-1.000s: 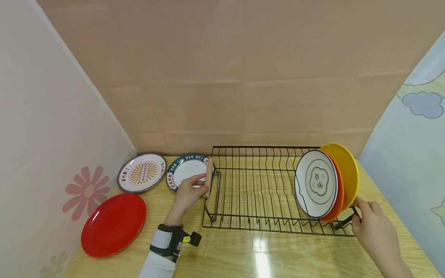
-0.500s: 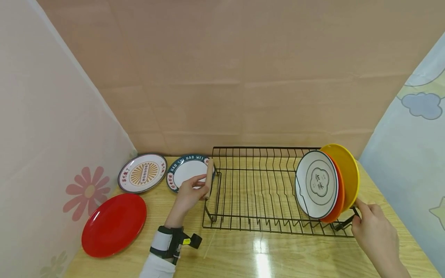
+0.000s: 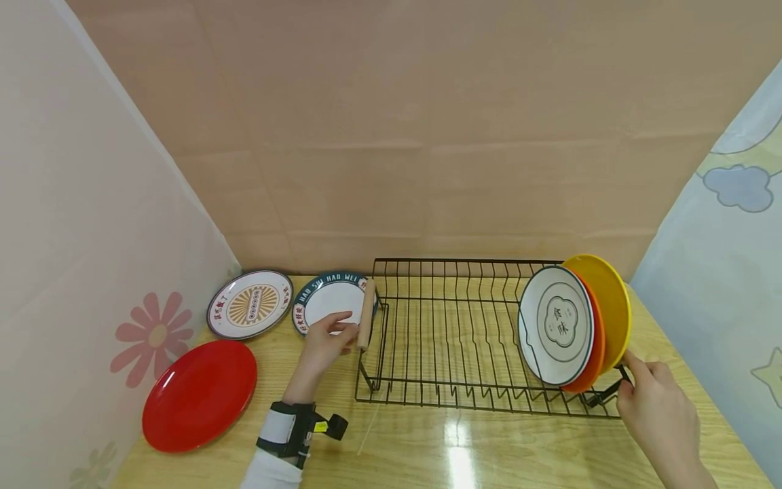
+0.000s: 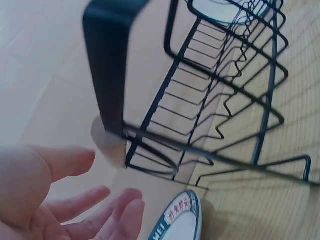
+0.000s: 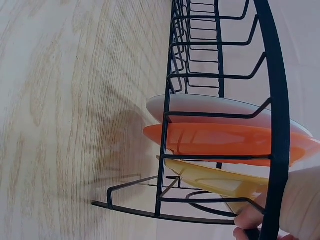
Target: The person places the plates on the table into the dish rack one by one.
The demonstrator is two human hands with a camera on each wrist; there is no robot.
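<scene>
The left hand [image 3: 326,341] lies open beside the wooden handle [image 3: 366,314] at the left end of the dish rack [image 3: 452,333]; the right hand [image 3: 654,401] grips its right end. The rack (stiff wire, probably light) sits mid-counter [image 3: 489,448]; its three upright plates [image 3: 571,326] look fragile, so hold both ends.

A white sleeve [image 3: 269,472] covers the left forearm. Above its cuff sits a wrist strap [image 3: 287,430], grey-white with black edging, carrying a small black camera unit [image 3: 332,426] with a yellow label. Both hands are bare.

Left hand [image 3: 322,348] fingers relaxed; right hand [image 3: 652,405] seemingly curled, pinching.
</scene>
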